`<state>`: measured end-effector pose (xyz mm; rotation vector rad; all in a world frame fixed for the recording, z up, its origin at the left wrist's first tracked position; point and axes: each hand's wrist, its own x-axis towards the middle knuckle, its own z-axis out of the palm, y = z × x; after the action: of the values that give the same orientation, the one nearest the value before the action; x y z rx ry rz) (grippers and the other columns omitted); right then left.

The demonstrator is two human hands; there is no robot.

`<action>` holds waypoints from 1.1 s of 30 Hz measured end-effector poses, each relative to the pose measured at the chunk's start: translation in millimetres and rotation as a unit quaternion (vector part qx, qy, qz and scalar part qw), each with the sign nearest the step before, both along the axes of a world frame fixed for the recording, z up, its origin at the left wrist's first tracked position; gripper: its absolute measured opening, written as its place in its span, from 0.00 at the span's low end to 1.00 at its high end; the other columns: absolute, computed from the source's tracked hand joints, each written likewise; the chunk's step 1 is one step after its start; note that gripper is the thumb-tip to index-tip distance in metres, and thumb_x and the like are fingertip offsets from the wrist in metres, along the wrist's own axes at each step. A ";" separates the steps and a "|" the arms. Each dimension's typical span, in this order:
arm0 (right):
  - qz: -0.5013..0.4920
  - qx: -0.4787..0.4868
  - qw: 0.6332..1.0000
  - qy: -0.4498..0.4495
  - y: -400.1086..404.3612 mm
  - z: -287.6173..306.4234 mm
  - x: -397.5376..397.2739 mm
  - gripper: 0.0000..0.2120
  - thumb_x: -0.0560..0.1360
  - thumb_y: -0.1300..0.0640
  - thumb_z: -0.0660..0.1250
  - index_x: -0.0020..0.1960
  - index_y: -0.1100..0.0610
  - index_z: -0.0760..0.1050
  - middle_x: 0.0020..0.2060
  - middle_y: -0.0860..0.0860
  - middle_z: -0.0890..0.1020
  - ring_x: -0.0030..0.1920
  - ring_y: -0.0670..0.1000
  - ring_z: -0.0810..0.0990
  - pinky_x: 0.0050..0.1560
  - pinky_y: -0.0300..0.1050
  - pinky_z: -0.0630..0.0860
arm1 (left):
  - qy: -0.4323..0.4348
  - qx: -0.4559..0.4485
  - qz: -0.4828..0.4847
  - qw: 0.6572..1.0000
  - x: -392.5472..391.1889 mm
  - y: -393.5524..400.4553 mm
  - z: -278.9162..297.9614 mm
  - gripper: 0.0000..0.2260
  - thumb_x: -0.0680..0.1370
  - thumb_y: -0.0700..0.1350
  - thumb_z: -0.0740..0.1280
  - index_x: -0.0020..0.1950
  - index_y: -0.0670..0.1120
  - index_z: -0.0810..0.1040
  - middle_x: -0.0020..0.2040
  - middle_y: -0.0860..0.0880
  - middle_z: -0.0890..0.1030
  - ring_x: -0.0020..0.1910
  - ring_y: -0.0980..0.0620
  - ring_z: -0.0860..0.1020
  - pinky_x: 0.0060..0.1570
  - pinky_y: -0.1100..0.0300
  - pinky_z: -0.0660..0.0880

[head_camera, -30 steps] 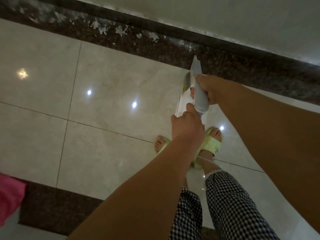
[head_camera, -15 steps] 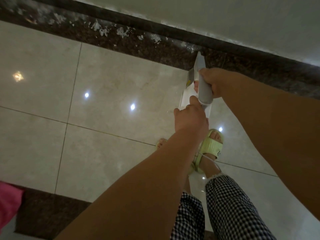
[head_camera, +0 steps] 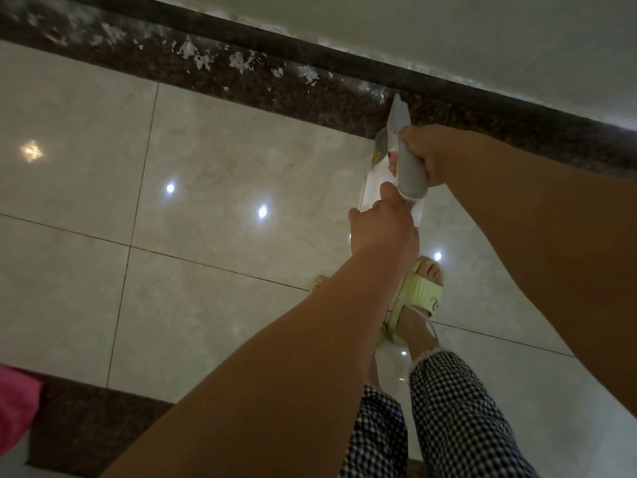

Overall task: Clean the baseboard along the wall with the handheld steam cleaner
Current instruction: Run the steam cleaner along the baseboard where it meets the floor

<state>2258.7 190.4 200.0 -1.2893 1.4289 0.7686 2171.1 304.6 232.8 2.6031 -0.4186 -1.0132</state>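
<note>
- We see a white and grey plastic handheld steam cleaner (head_camera: 396, 143), long and tapered, held out over the floor with its narrow tip pointing at the foot of the wall, near the white flakes; whether the tip touches anything we cannot tell.
- Our right hand (head_camera: 431, 157) wraps its fingers around the smooth grey rounded handle of the cleaner.
- Our left hand (head_camera: 381, 229) curls its fingers at the white rear end of the body, just below the handle, thumb up against the grey part; it seems to grip the body, though the fingers are hidden beneath.
- The dark brown baseboard strip (head_camera: 344, 53) runs slantwise under the pale painted wall (head_camera: 482, 36), its upper edge ragged with white residue.
- Below it lies a speckled dark brown stone border (head_camera: 310, 101), scattered with white flakes (head_camera: 200, 58) to the left of the tip.
- The glossy beige floor tiles (head_camera: 224, 167) are large squares with thin joints, mirroring small ceiling lights.
- We wear pale green ribbed rubber slippers (head_camera: 422, 291) and black-and-white checked trousers (head_camera: 455, 419) with frayed hems.
- A thin white cord (head_camera: 418, 313) trails across the right foot.
- A pink cloth-like thing (head_camera: 15, 405) sits at the left edge.
</note>
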 end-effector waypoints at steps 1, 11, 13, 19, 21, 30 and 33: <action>0.004 -0.003 1.000 0.000 -0.6 0.7 0.6 0.16 0.79 0.45 0.62 0.55 0.58 0.73 0.40 0.50 0.81 0.38 0.46 0.79 0.33 0.41 0.76 | -0.001 -0.001 0.000 1.000 0.6 -0.4 -0.3 0.21 0.78 0.51 0.65 0.63 0.44 0.60 0.44 0.50 0.79 0.46 0.47 0.81 0.55 0.51 0.67; 0.002 -0.004 1.000 0.001 -3.2 -2.8 2.5 0.17 0.78 0.45 0.64 0.57 0.58 0.72 0.43 0.51 0.82 0.41 0.47 0.80 0.42 0.42 0.78 | -0.001 0.015 -0.010 1.000 2.7 0.0 -2.1 0.20 0.78 0.52 0.65 0.62 0.45 0.60 0.40 0.52 0.73 0.45 0.48 0.80 0.56 0.51 0.67; 0.000 0.004 1.000 0.003 -0.8 -2.2 0.9 0.16 0.78 0.45 0.64 0.56 0.58 0.72 0.43 0.51 0.81 0.40 0.47 0.80 0.42 0.42 0.78 | 0.003 0.018 -0.008 1.000 -0.1 1.6 -2.1 0.20 0.78 0.52 0.65 0.62 0.44 0.61 0.40 0.52 0.73 0.45 0.48 0.80 0.55 0.51 0.67; 0.021 0.021 0.999 0.013 4.2 -3.8 -5.6 0.22 0.77 0.43 0.65 0.61 0.58 0.71 0.56 0.53 0.80 0.56 0.52 0.79 0.61 0.48 0.75 | 0.002 0.021 -0.004 1.000 -9.2 7.5 3.6 0.23 0.78 0.52 0.65 0.66 0.43 0.60 0.44 0.51 0.78 0.44 0.48 0.80 0.55 0.52 0.67; 0.025 0.027 0.999 0.016 6.1 -3.6 -9.3 0.21 0.77 0.44 0.65 0.62 0.58 0.72 0.53 0.53 0.81 0.54 0.52 0.80 0.62 0.49 0.75 | 0.009 0.015 0.007 1.000 -13.1 9.7 6.0 0.22 0.78 0.51 0.65 0.65 0.43 0.61 0.45 0.50 0.79 0.45 0.48 0.80 0.55 0.52 0.66; 0.028 0.030 0.999 0.004 4.0 0.6 -3.6 0.18 0.78 0.46 0.64 0.60 0.58 0.72 0.48 0.52 0.81 0.48 0.50 0.81 0.53 0.46 0.79 | 0.004 0.020 0.010 1.000 -10.1 4.9 7.4 0.23 0.78 0.52 0.65 0.66 0.43 0.61 0.47 0.50 0.80 0.47 0.47 0.80 0.57 0.51 0.67; 0.024 0.042 0.999 0.021 -3.4 -2.0 2.1 0.22 0.78 0.44 0.64 0.62 0.59 0.70 0.56 0.52 0.79 0.56 0.51 0.77 0.65 0.47 0.72 | 0.009 0.018 0.020 1.000 -6.0 -1.3 7.5 0.23 0.78 0.52 0.65 0.66 0.43 0.60 0.47 0.50 0.80 0.47 0.47 0.80 0.59 0.50 0.67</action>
<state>2260.8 187.0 198.0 -1.2531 1.3877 0.8833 2165.0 303.3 240.3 2.6219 -0.3447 -1.0399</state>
